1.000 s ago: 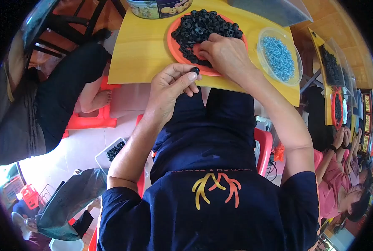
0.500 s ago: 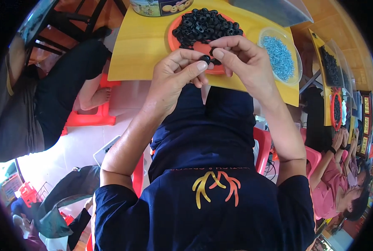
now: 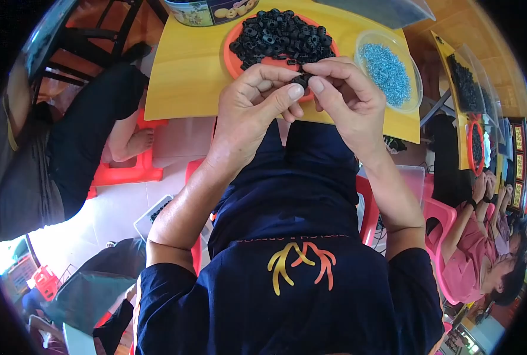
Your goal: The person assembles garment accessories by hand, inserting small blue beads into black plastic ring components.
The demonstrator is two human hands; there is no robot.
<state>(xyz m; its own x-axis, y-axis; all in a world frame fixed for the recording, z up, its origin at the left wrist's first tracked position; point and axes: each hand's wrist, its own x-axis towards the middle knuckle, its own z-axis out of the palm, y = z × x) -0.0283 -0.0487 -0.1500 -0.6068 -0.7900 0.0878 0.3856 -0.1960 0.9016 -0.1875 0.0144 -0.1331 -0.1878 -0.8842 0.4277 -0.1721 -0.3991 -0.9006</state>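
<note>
Over the front of the orange plate (image 3: 230, 62), my two hands meet at the fingertips. My left hand (image 3: 257, 100) pinches a small black plastic part (image 3: 301, 80) between thumb and fingers. My right hand (image 3: 351, 97) closes on the same spot from the other side, its thumb and forefinger against the part. Whether it grips a second tiny piece is hidden by the fingers. A heap of similar black plastic parts (image 3: 281, 35) fills the back of the plate. To the right, a clear round tub (image 3: 418, 89) holds many tiny light-blue pieces (image 3: 386, 74).
Everything stands on a yellow table (image 3: 180, 77). At its far edge are a printed tin (image 3: 201, 13) and a grey plastic bin (image 3: 387, 10). A seated person (image 3: 92, 130) is at the left. Further right, people (image 3: 464, 254) sit at another yellow table (image 3: 461, 142) with similar black parts.
My hands have come closer together, and my right fingertips now touch the black part in my left hand. The whole view has shifted slightly, with the table appearing further left.
</note>
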